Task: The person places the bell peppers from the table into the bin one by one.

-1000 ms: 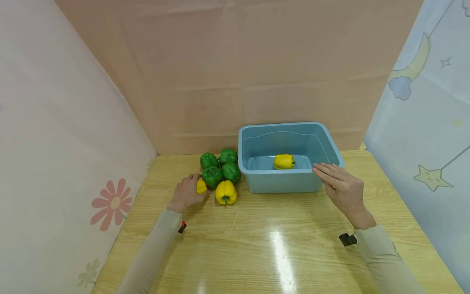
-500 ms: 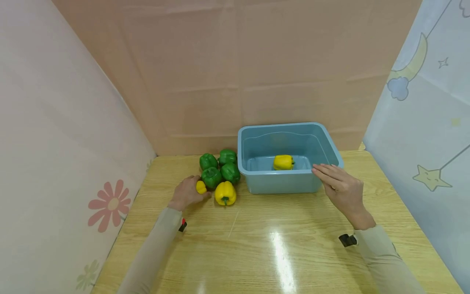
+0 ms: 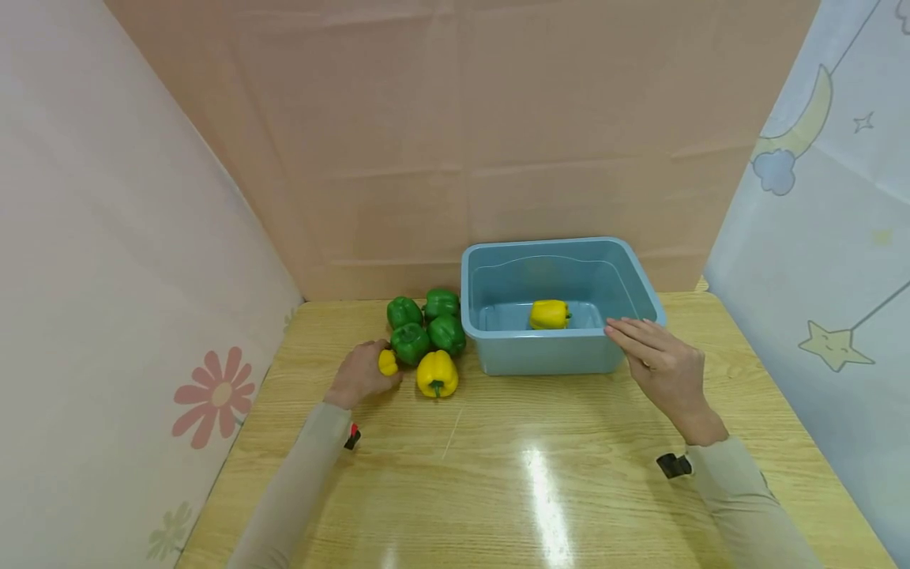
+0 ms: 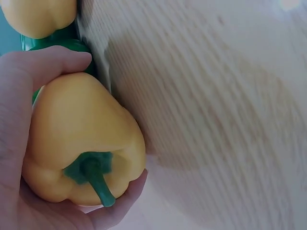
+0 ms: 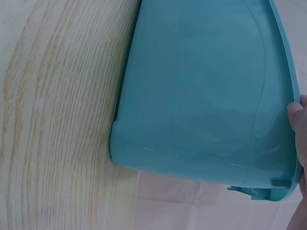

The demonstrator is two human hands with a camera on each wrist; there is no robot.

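Note:
My left hand (image 3: 361, 373) holds a yellow bell pepper (image 4: 86, 139), thumb on one side and fingers round the other. The pepper's green stem faces the left wrist camera; in the head view most of it is hidden by the hand. A second yellow bell pepper (image 3: 437, 374) lies just right of that hand, and several green bell peppers (image 3: 410, 343) cluster behind. At the right, my right hand (image 3: 663, 371) grips the rim of a blue plastic bin (image 3: 547, 353) at its near right corner, thumb outside and fingers over the top. Inside the bin lies another yellow bell pepper (image 3: 550, 314).
Everything stands on a wood-grain table (image 3: 483, 474). A brown paper-like sheet (image 3: 455, 158) rises behind the bin. Pale printed panels flank both sides, with a flower (image 3: 222, 393) on the left one and a star (image 3: 837, 345) on the right one.
The left thumb shifts slightly and draws in close to the yellow bell pepper, which stays at about the same spot. The right hand and the bin keep still.

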